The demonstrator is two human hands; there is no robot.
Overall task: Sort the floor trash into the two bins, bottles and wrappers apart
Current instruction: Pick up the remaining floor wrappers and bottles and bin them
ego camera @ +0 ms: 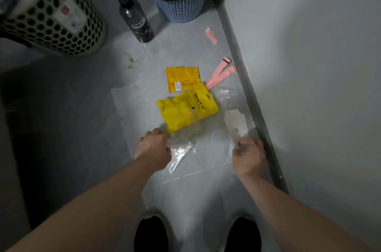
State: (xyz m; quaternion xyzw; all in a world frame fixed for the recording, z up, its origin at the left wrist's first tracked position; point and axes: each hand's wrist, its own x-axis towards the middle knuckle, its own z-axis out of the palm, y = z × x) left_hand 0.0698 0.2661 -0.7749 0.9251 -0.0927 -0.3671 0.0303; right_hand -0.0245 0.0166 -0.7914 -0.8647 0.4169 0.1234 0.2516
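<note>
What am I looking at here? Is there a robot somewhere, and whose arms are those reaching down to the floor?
No robot here: a person wears a camera on the head, so this single picture looks down over their own arms and dark shoes. The left hand and the right hand each grip clear plastic wrapping lying on the grey floor. A yellow bag rests on that plastic. Beyond it lie an orange sachet and pink paper strips. Farther off a dark bottle stands upright between two bins: a perforated pale basket at left and a blue basket lined with a black bag, already holding trash.
</note>
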